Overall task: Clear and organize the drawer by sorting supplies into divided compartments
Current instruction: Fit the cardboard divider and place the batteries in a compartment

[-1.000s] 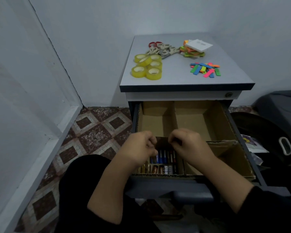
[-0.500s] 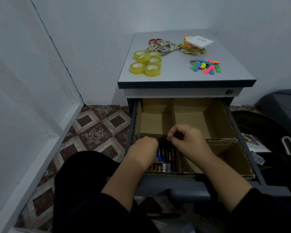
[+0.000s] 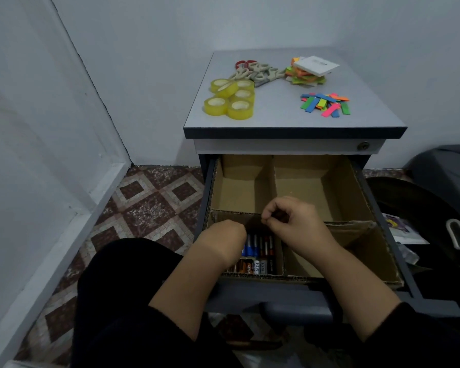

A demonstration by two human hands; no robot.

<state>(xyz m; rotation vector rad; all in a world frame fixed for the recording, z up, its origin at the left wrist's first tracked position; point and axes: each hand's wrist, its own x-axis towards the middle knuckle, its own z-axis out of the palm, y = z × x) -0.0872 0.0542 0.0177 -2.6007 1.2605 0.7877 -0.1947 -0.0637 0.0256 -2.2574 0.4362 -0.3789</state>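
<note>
Cardboard dividers (image 3: 272, 179) are splitting the open drawer (image 3: 380, 216), where batteries (image 3: 258, 254) are lying in the near-left compartment beneath the left hand (image 3: 225, 236), its fingers hidden so I cannot tell their state, while the right hand (image 3: 292, 217) is hovering curled, apparently pinching something dark.

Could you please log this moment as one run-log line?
left hand in battery compartment | right hand curled above batteries | tape rolls on cabinet top
</note>
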